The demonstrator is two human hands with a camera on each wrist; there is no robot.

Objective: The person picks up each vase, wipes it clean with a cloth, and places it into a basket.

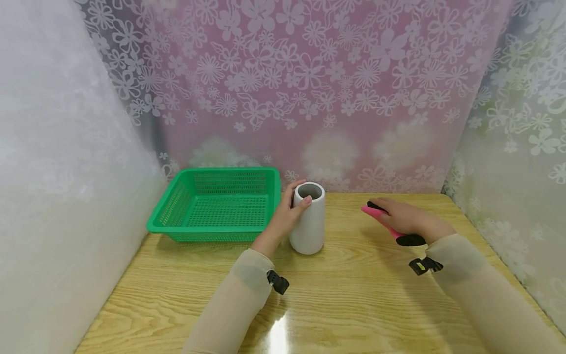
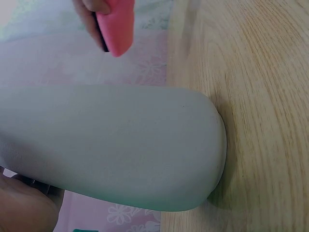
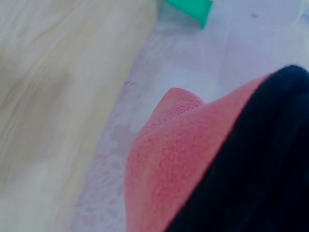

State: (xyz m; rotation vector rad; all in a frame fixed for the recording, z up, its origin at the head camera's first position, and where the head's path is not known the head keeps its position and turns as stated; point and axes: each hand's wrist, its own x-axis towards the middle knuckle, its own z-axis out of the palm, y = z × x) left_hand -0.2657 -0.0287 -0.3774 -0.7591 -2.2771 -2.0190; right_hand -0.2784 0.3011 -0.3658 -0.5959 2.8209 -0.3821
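A white cylinder-shaped vase [image 1: 308, 226] with an open top stands upright on the wooden table. My left hand [image 1: 289, 209] grips it near the top, with the thumb at the rim and the fingers around the far side. The vase's smooth wall [image 2: 120, 145] fills much of the left wrist view. Off to the right, my right hand [image 1: 407, 216] holds a soft pink-and-black cloth [image 1: 383, 217] above the table. Its fuzzy pink side and dark side show up close in the right wrist view, where the fingers are hidden.
A green plastic basket [image 1: 214, 229] with perforated walls sits left of the vase, close to my left hand. Behind the wooden table [image 1: 345, 295] hangs a pink flowered curtain [image 1: 309, 98]. Pale curtains close off both sides.
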